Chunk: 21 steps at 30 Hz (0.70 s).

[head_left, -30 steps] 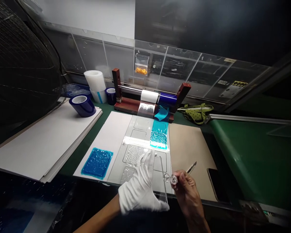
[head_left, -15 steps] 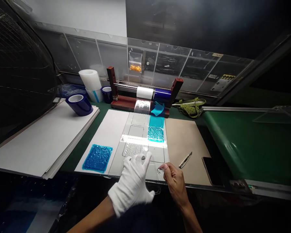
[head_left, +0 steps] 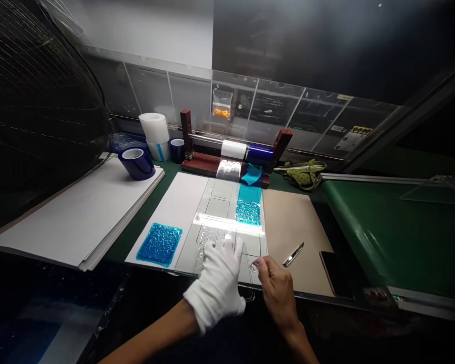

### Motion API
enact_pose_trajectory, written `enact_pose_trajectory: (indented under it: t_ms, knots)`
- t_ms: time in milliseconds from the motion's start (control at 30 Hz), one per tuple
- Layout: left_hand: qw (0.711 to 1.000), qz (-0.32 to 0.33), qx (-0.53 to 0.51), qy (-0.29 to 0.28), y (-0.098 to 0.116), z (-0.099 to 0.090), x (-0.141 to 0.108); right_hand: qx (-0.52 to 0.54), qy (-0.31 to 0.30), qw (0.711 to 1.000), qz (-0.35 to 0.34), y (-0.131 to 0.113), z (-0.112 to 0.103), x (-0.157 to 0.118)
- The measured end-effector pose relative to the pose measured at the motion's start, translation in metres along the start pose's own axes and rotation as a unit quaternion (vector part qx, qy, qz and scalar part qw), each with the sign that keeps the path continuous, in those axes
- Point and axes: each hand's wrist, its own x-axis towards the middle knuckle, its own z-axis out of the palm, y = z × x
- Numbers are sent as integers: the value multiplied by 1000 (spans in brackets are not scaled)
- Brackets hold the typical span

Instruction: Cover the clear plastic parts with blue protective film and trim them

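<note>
My left hand (head_left: 220,283), in a white glove, holds a thin clear piece (head_left: 245,273) between thumb and fingers at the front edge of the marked board (head_left: 185,258). My bare right hand (head_left: 278,288) is closed in a pinch on a small curl of clear film (head_left: 255,265), just right of that piece. Crinkled clear film (head_left: 212,234) lies on the board beyond my left fingertips. Crinkled teal film (head_left: 247,212) covers the board's upper right. A blue film-covered piece (head_left: 160,244) rests on white paper at the left.
Behind the board stands a wooden dispenser (head_left: 205,164) with film rolls. A knife (head_left: 293,254) and a phone (head_left: 334,273) are at the right. Stacked white sheets (head_left: 76,217) carry a blue tape roll (head_left: 136,164). A green pouch (head_left: 303,174) lies behind, beside a green surface (head_left: 398,232).
The whole view has shifted, so the scene sits further right. Relative to the board, both hands keep nearly the same place and hold.
</note>
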Motion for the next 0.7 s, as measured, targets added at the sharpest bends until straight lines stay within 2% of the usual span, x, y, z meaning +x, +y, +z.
enact_pose_trajectory:
  t_ms: [33, 100, 167, 233, 300, 333, 400, 433, 500, 533, 600, 633, 700]
  knots:
    - [999, 17, -30, 10, -6, 7, -2, 90, -32, 995, 37, 1, -4, 1]
    - [991, 60, -112, 42, -16, 26, -6, 237, -84, 963, 94, 4, -10, 2]
    - [971, 83, -209, 80, -19, 46, -7, 320, -117, 931, 133, 6, -13, 5]
    - [955, 95, -257, 114, -17, 58, -6, 349, -136, 914, 157, 8, -17, 9]
    - [956, 101, -246, 127, -11, 58, -4, 320, -137, 925, 154, 8, -21, 11]
    - [965, 95, -213, 120, -8, 54, -3, 275, -124, 943, 137, 8, -21, 11]
    - [990, 56, -100, 80, -2, 43, -1, 115, -66, 987, 87, 4, -18, 10]
    - [998, 29, -32, 54, 0, 38, 0, 15, -33, 997, 61, 1, -13, 8]
    - [996, -9, 86, 11, 2, 30, 0, -153, 7, 988, 22, -5, 0, 3]
    - [992, -19, 123, -3, 2, 28, 0, -202, 12, 979, 12, -7, 7, 1]
    - [988, -31, 149, -14, -2, 29, -2, -218, 6, 976, 1, -8, 16, 0]
    - [990, -32, 137, -12, -7, 30, -4, -188, 1, 982, 4, -6, 17, 0]
    - [998, -18, 65, -10, -19, 36, -9, -60, -33, 997, 34, 1, 15, 5]
